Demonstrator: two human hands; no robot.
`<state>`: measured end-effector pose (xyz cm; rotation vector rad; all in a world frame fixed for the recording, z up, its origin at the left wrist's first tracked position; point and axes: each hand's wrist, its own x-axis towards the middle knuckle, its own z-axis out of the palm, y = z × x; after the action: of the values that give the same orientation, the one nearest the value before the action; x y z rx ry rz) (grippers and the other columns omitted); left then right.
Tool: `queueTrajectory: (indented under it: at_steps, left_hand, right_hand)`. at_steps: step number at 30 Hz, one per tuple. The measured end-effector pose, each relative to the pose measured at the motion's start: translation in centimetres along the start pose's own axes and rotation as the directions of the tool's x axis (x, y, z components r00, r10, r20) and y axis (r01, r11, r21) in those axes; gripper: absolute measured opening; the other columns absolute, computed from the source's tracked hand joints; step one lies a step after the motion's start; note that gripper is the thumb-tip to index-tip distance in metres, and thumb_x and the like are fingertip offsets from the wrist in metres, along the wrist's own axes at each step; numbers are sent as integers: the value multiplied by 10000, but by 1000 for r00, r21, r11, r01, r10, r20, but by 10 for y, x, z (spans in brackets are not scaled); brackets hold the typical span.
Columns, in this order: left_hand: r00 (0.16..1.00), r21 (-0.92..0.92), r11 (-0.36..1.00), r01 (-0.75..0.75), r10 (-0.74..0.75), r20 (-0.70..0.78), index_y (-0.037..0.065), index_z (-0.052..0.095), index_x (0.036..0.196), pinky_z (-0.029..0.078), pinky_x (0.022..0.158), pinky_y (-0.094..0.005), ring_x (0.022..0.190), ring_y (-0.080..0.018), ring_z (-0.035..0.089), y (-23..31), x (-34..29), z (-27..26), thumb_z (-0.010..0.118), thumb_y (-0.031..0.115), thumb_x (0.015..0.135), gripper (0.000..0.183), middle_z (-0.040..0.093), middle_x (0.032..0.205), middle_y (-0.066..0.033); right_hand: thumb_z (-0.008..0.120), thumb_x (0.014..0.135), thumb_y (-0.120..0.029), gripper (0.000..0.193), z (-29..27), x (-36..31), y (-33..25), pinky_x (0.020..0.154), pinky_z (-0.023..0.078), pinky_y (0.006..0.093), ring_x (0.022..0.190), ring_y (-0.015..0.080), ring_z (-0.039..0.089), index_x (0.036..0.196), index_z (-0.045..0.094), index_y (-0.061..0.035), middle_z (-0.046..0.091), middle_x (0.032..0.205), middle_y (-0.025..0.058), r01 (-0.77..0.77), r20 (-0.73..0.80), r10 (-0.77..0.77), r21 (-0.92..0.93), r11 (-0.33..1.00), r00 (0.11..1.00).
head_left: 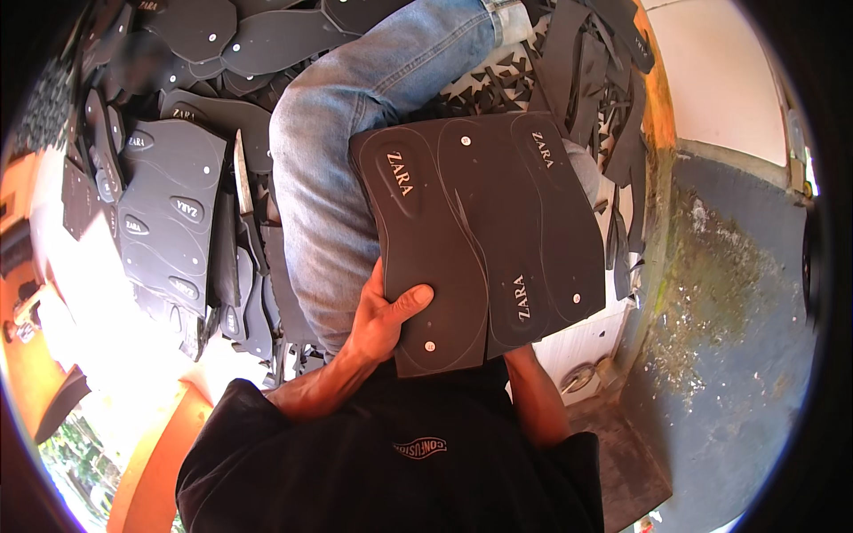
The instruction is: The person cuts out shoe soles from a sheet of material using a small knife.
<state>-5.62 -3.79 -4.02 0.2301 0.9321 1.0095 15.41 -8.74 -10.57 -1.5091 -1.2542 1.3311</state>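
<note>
A black foam sheet (524,213) marked with curved sole outlines, raised pale lettering and small white dots lies tilted over my lap. My left hand (382,320) grips its near left edge, thumb on top and the other fingers underneath. A narrow slit runs into the sheet from its near edge, between two outlines. My right forearm (538,395) passes beneath the near right side, so the sheet hides my right hand and its fingers. Left of my jeans-clad leg (320,169) rests a knife (243,173) with a long, pale blade.
A similar stack of printed black sheets (169,209) stands at the left. Cut sole-shaped pieces (284,40) lie at the far left. Dark scraps and strips (582,80) cover the floor beyond my leg. A stained grey-blue surface (729,293) spreads along the right.
</note>
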Motion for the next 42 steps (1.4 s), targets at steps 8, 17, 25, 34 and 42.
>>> queueTrajectory:
  at_steps: [8, 17, 25, 34, 42]
  left_hand:
    - [1000, -15, 1000, 5, -5, -1, 58, 421, 1290, 452, 889, -289, 1033, -135, 546, -5, 0, -5, 664, 118, 843, 512, 564, 1145, -56]
    - [1000, -19, 1000, 4, -4, 13, 58, 411, 1297, 442, 905, -296, 1043, -137, 538, -3, 1, -4, 652, 94, 845, 514, 558, 1145, -53]
    - [1000, -21, 1000, 16, -15, 25, 58, 404, 1299, 445, 901, -292, 1044, -137, 537, -1, 2, -4, 652, 98, 845, 518, 554, 1150, -54]
    - [1000, -22, 999, 24, -24, 14, 59, 403, 1289, 459, 892, -298, 1033, -145, 546, -3, 3, -5, 653, 101, 846, 510, 555, 1142, -61]
    - [999, -31, 999, 35, -35, 10, 60, 406, 1284, 461, 888, -295, 1028, -143, 548, -3, 4, -5, 654, 103, 848, 503, 555, 1140, -58]
  right_hand:
    - [641, 812, -148, 314, 10, 17, 1, 796, 400, 327, 943, 210, 500, 1086, 540, -33, 541, 1046, 106, -23, -19, 24, 15, 1000, 1000]
    - [639, 818, -184, 265, 23, 37, -3, 725, 383, 316, 854, 192, 484, 1021, 542, -44, 534, 969, 89, -48, -38, 48, 11, 999, 998]
    - [637, 824, -215, 233, 33, 46, -3, 663, 367, 307, 775, 175, 469, 964, 543, -53, 527, 900, 73, -72, -53, 72, 11, 997, 996]
    - [636, 831, -251, 218, 50, 46, -3, 592, 350, 297, 686, 157, 452, 899, 545, -64, 520, 822, 56, -107, -92, 107, 5, 994, 990]
    - [634, 837, -282, 226, 66, 45, -4, 529, 334, 287, 606, 140, 438, 841, 546, -73, 513, 753, 40, -129, -125, 127, -9, 992, 984]
